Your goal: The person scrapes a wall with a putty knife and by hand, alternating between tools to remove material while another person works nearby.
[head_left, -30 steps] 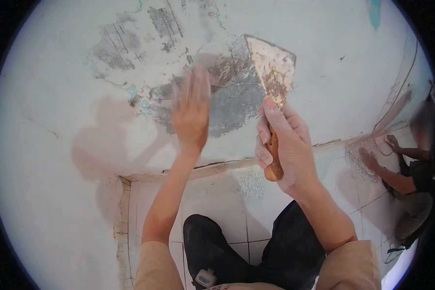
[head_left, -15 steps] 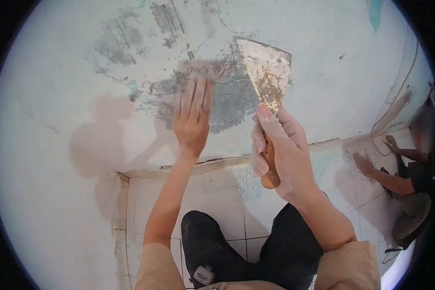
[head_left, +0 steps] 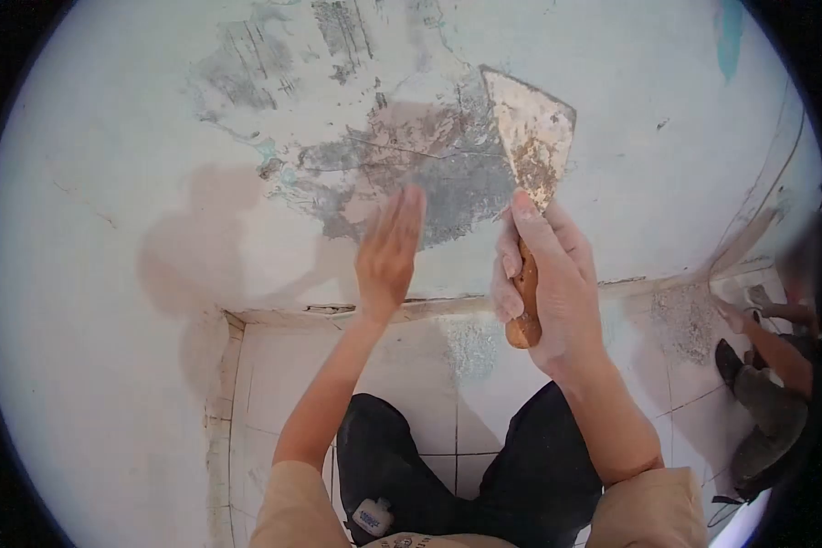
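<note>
My right hand (head_left: 550,265), dusted white, grips the wooden handle of a scraper (head_left: 532,119) whose wide blade points up and is caked with plaster. The thumb lies along the base of the blade. My left hand (head_left: 390,256) is flat with fingers stretched out, slightly blurred, over the lower edge of the bare grey patch (head_left: 466,187) on the wall (head_left: 110,128). Around this patch the pale paint is scraped and flaked, with bits of turquoise showing at its left edge.
Below the wall runs a rough ledge edge (head_left: 429,308) above a white tiled floor (head_left: 438,420). Plaster debris (head_left: 473,347) is scattered on the tiles. At the far right another person (head_left: 772,393) crouches, a hand near a dusty pile (head_left: 685,324).
My left hand has moved down the grey patch toward its lower edge. The scraper stays in my right hand. The view has shifted slightly, and the other person's arms have moved.
</note>
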